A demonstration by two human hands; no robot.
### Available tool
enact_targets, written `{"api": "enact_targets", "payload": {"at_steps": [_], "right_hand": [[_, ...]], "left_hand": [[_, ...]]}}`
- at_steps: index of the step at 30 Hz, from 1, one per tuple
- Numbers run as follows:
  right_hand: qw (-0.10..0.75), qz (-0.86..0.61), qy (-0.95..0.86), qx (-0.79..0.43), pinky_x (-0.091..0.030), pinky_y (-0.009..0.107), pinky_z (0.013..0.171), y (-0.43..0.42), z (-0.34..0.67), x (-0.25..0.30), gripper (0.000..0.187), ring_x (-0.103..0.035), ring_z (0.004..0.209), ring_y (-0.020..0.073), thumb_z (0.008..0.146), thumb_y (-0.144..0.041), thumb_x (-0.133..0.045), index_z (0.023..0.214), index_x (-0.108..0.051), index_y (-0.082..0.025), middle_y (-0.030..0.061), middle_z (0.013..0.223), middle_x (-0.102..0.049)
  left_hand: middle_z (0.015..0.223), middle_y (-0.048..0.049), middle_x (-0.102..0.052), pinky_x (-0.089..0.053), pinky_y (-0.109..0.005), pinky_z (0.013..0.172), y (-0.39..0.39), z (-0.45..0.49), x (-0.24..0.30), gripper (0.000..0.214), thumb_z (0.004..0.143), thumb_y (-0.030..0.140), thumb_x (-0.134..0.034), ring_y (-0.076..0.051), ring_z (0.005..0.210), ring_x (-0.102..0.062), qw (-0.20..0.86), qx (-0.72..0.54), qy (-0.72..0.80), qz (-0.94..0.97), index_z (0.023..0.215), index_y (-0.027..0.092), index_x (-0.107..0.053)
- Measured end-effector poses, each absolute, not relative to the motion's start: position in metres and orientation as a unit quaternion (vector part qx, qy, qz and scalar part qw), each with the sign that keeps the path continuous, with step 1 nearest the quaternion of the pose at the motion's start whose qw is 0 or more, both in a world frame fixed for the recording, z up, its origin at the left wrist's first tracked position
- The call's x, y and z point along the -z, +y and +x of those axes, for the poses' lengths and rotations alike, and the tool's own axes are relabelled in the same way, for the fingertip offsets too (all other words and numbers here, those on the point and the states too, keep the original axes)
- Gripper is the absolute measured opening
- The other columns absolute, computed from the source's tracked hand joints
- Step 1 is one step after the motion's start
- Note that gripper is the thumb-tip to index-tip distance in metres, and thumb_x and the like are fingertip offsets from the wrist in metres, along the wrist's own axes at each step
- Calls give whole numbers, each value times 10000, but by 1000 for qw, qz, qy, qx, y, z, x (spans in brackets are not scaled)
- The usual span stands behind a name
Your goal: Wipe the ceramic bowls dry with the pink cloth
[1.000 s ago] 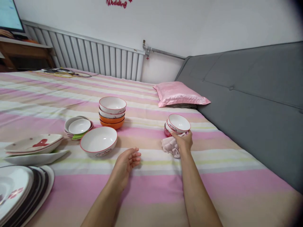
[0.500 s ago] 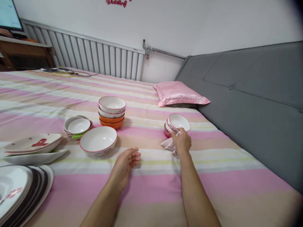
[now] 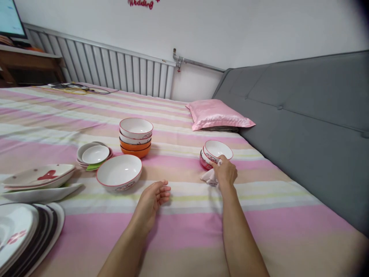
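My right hand [image 3: 225, 172] is closed around a pale crumpled cloth [image 3: 209, 177] on the striped bedsheet, its thumb touching the rim of a small white red-rimmed bowl [image 3: 217, 150]. That bowl sits tilted on top of a red bowl [image 3: 204, 163]. My left hand [image 3: 152, 201] rests on the sheet with fingers loosely curled and apart, holding nothing. It lies just right of a wide white bowl [image 3: 119, 171].
A stack of white and orange bowls [image 3: 136, 137] stands behind the wide bowl. Small saucers [image 3: 93, 156], plates [image 3: 40, 177] and a pile of large plates [image 3: 23, 231] lie at the left. A pink pillow [image 3: 217, 114] and grey headboard [image 3: 311, 115] are at the right.
My right hand has gathered the cloth further in under it, so less cloth shows. The left hand has stayed put.
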State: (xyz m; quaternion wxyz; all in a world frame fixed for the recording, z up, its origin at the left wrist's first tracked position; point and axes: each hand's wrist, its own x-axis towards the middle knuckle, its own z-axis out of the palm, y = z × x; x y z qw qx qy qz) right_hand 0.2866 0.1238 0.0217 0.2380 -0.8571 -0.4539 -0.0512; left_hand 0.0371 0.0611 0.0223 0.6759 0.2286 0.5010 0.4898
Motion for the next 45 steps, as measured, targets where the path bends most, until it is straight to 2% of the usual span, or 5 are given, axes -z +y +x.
{"api": "enact_targets", "payload": {"at_steps": [13,23,33,42,45], "right_hand": [[202,-851,-480,71,-346,290,595,119,286,-26,257,-629,775,252,800,-441,-631,1004,-614,-285,57,804,-682],[280,-828,-483,43,-318,275,603,118,285,-29,279,-609,784,229,847,-452,-559,1032,-620,-252,64,842,-688],[372,-794,-480,27,-291,252,593,122,282,-23,216,-551,712,194,837,-436,-566,913,-628,-244,27,751,-641],[352,-804,-479,-14,-356,282,654,120,285,-25,248,-592,811,232,844,-375,-526,1032,-630,-250,67,872,-676],[364,-804,-470,-16,-386,305,690,116,281,-35,387,-600,862,255,815,-391,-553,1175,-572,-250,85,924,-680]], "left_hand": [[747,-61,-643,-495,-203,560,60,34,-22,143,777,218,-621,-113,600,-602,682,-494,490,226,862,103,-629],[769,-57,-630,-498,-201,572,60,33,-20,163,780,230,-628,-108,613,-593,682,-486,492,238,887,108,-617],[778,-58,-634,-496,-197,573,60,35,-19,179,779,236,-626,-108,620,-594,682,-486,491,240,901,105,-612],[755,-62,-633,-497,-197,556,61,35,-20,167,777,231,-624,-107,600,-595,676,-489,498,236,877,97,-618],[801,-75,-640,-498,-198,553,61,34,-18,161,784,216,-621,-109,606,-602,663,-506,504,225,896,101,-607]]}}
